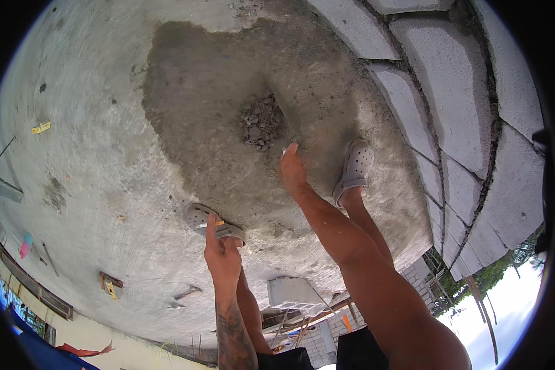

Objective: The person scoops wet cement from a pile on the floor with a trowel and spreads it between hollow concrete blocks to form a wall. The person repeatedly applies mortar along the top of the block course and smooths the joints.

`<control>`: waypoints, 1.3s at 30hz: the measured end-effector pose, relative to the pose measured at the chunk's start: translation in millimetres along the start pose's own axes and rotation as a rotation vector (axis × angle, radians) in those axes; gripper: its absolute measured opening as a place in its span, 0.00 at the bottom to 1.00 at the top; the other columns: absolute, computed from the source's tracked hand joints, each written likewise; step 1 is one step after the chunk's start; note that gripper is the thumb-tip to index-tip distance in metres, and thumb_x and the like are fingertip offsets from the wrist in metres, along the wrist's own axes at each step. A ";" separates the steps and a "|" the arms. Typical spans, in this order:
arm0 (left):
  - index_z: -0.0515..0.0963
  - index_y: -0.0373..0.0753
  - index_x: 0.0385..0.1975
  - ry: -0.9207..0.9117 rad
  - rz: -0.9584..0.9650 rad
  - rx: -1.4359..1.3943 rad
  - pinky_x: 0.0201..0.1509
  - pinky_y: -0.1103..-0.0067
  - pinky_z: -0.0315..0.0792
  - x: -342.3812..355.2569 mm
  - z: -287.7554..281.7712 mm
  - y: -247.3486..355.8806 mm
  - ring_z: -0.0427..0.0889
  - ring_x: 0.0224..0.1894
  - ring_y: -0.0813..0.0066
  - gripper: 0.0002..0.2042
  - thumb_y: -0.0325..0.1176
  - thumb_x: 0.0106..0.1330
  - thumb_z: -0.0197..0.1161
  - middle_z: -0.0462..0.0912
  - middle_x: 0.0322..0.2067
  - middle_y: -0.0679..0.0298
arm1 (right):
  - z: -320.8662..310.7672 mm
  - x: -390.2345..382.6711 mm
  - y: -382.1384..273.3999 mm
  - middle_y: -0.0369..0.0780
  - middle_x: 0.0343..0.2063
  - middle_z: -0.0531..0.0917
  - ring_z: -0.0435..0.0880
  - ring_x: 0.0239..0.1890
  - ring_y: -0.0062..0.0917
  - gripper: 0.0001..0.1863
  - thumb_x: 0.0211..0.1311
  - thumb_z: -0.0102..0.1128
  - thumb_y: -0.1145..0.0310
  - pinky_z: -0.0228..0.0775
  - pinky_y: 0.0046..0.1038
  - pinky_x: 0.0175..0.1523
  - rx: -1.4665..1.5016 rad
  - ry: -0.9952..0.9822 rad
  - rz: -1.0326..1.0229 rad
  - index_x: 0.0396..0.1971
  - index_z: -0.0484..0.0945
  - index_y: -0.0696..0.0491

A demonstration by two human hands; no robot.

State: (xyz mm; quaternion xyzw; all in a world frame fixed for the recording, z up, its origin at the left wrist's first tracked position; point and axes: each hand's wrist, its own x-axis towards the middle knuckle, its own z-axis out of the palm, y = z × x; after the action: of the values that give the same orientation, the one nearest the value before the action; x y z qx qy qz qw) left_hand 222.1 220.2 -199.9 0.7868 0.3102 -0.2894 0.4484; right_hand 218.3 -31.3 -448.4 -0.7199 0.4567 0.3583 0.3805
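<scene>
My left hand [221,254] is held over the left clog, with a cigarette [212,224] between its fingers. My right hand [292,170] is closed around the grip of a trowel [284,108]; its grey blade blends with the wet floor, so its outline is hard to see. Just left of the blade lies a small heap of crumbly grey mortar [262,123]. A dark, damp patch [197,92] spreads over the concrete around the heap. My feet, in grey clogs [357,161], stand apart at the patch's near side.
A wall of grey concrete blocks [441,80] rises along the right. On the concrete floor [86,179] lie a hammer [185,297], a wood piece [111,282] with a yellow item, and another yellow item [41,127]. A whitish box-like block [293,292] stands behind my legs.
</scene>
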 end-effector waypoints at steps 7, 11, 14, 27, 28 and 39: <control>0.63 0.32 0.68 -0.015 0.028 0.040 0.39 0.76 0.76 -0.7 0.1 -4.3 0.84 0.32 0.69 0.29 0.23 0.63 0.50 0.85 0.34 0.52 | -65.7 -66.6 52.7 0.60 0.48 0.81 0.82 0.49 0.53 0.33 0.64 0.55 0.57 0.73 0.47 0.54 -0.373 0.075 -0.284 0.64 0.65 0.62; 0.64 0.34 0.68 -0.034 -0.029 -0.020 0.37 0.77 0.75 -4.0 1.0 -24.3 0.83 0.30 0.70 0.29 0.23 0.64 0.50 0.83 0.29 0.53 | -136.7 -46.8 46.5 0.55 0.34 0.84 0.86 0.34 0.44 0.35 0.63 0.57 0.56 0.76 0.43 0.46 -0.224 0.048 -0.091 0.64 0.65 0.63; 0.64 0.35 0.68 -0.056 -0.052 -0.028 0.36 0.77 0.74 -7.0 5.4 -31.2 0.82 0.28 0.69 0.29 0.23 0.64 0.50 0.82 0.27 0.53 | -106.1 -27.8 26.1 0.49 0.28 0.84 0.85 0.26 0.32 0.38 0.64 0.55 0.54 0.77 0.37 0.41 -0.279 -0.118 -0.160 0.69 0.62 0.61; 0.62 0.34 0.69 -0.012 -0.076 -0.073 0.23 0.79 0.71 -12.2 -13.3 -9.0 0.79 0.21 0.76 0.31 0.21 0.61 0.50 0.83 0.24 0.57 | -29.9 -63.7 -119.8 0.38 0.16 0.75 0.74 0.17 0.22 0.36 0.65 0.58 0.56 0.68 0.29 0.22 -0.345 -0.670 -0.208 0.68 0.64 0.60; 0.61 0.33 0.69 0.005 -0.068 -0.108 0.22 0.80 0.70 -14.6 -15.0 -9.1 0.78 0.19 0.77 0.31 0.20 0.61 0.50 0.83 0.24 0.58 | -38.6 -74.6 -119.5 0.37 0.16 0.75 0.74 0.16 0.22 0.36 0.65 0.58 0.56 0.68 0.29 0.22 -0.353 -0.690 -0.248 0.68 0.64 0.60; 0.63 0.28 0.66 0.035 0.081 -0.083 0.38 0.75 0.78 -85.7 -51.2 64.2 0.86 0.33 0.63 0.30 0.20 0.60 0.52 0.85 0.40 0.45 | -311.5 -295.8 -228.3 0.48 0.26 0.84 0.81 0.19 0.32 0.33 0.63 0.55 0.51 0.74 0.33 0.31 -0.521 -0.494 -0.434 0.62 0.71 0.59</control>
State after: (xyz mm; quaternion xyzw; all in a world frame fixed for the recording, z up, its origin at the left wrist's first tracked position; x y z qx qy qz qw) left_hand 224.3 220.0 -81.2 0.7843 0.2974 -0.2440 0.4867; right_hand 386.7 -123.1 -1.3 -0.7642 0.0835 0.5350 0.3503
